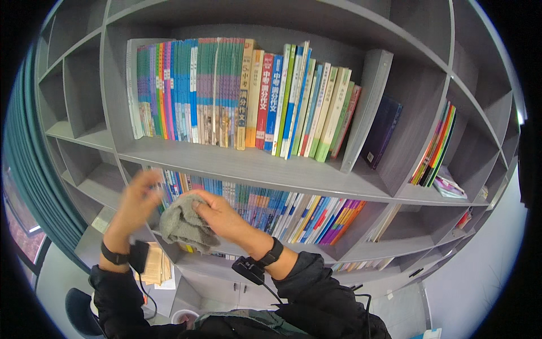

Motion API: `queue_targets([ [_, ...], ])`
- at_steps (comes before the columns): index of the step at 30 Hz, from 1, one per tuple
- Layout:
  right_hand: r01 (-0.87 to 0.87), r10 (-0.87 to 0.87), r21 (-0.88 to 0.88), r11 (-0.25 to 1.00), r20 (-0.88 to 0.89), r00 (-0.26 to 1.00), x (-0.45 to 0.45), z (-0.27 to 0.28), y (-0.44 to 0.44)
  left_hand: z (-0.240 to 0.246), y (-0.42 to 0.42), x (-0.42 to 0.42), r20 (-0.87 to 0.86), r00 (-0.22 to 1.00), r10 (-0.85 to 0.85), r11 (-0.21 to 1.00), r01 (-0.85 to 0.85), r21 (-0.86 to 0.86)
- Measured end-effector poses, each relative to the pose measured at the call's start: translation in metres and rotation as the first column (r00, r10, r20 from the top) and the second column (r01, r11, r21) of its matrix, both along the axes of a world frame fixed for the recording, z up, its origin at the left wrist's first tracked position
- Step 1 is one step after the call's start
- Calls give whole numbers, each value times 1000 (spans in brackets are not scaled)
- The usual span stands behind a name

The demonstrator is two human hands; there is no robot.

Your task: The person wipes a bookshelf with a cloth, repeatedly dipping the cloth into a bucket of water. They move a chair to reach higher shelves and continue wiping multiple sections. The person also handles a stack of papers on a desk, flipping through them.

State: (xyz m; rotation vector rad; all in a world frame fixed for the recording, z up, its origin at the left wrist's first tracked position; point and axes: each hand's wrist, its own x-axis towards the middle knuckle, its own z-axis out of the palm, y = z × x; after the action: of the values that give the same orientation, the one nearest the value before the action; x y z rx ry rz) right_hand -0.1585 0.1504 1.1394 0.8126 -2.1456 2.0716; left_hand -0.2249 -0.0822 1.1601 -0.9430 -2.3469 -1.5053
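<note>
A crumpled grey-green cloth [184, 222] hangs from my right hand [218, 214], whose thumb and fingers pinch its upper edge. Just left of the cloth, my left hand [137, 199] is raised and blurred, its fingers apart and holding nothing that I can see. Both hands are in front of the lower row of books [262, 207]. Above them, a long row of upright books [220, 93] stands on the upper shelf [237, 163] of a grey bookcase, its right part leaning near a grey upright board [367, 110].
A dark blue book [383, 131] leans right of the board. More books [436, 144] stand in a compartment farther right. At lower left are papers [154, 265] on a desk, a dark chair [80, 311] and a round bin [185, 318]. A teal curtain [42, 169] hangs at the left.
</note>
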Motion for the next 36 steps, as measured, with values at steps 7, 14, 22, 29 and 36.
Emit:
queue_targets([
  [7,52,-64,-155,986,-70,996,17,54,29,10,42,56,245,833,-496,857,424,293],
  [14,397,-244,212,893,-513,823,49,57,36,38,59,56,293,829,-477,724,181,665],
  [22,428,-211,208,879,-636,742,71,78,68,73,76,76,-37,875,-483,819,467,333],
  [29,887,-114,58,458,-986,123,126,259,133,35,48,-29,-499,808,313,938,-180,296],
  [36,821,-35,-540,-186,-831,-555,143,490,256,23,58,-71,-619,609,496,868,-322,378],
])
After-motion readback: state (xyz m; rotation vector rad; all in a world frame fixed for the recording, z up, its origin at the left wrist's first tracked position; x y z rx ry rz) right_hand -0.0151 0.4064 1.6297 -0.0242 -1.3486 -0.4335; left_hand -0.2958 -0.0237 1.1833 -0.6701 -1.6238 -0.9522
